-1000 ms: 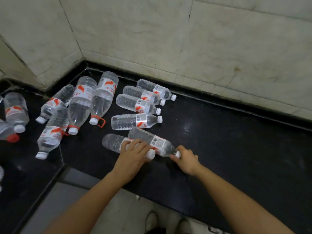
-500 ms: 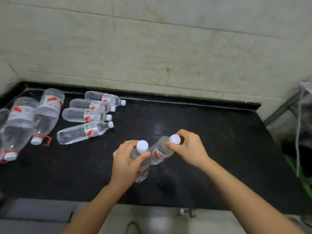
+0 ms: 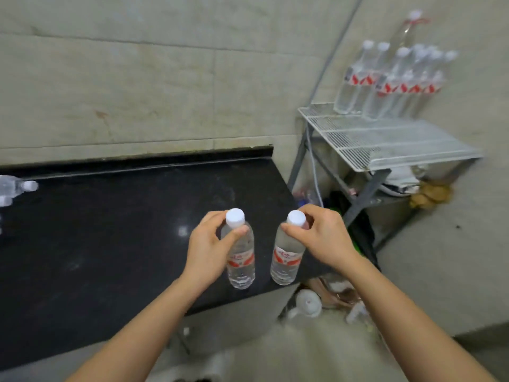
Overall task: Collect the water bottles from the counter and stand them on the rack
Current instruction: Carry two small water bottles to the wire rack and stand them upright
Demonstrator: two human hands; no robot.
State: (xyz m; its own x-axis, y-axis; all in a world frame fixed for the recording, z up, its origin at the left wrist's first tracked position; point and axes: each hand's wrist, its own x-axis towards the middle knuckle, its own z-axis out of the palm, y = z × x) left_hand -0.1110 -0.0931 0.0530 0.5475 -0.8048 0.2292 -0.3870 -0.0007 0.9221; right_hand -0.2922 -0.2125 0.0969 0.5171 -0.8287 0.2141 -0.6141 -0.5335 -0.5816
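My left hand (image 3: 210, 248) grips a small clear water bottle (image 3: 241, 264) by its neck, just under the white cap, and the bottle hangs upright. My right hand (image 3: 323, 235) holds a second small water bottle (image 3: 286, 260) the same way. Both bottles have red and white labels and hang over the right end of the black counter (image 3: 110, 244). The white wire rack (image 3: 385, 142) stands to the right, with several bottles (image 3: 391, 81) upright at its back. More bottles (image 3: 16, 188) lie at the counter's far left edge, mostly out of frame.
A grey tiled wall (image 3: 137, 92) runs behind the counter. Under the rack sit grey metal legs (image 3: 360, 197), cloths and clutter. A white round object (image 3: 308, 301) and scraps lie on the floor by the counter's right end. The rack's front part holds nothing.
Both hands have lifted their bottles off the counter and carried them right. The view has swung right, so the rack now shows and the lying bottles have slid to the left edge.
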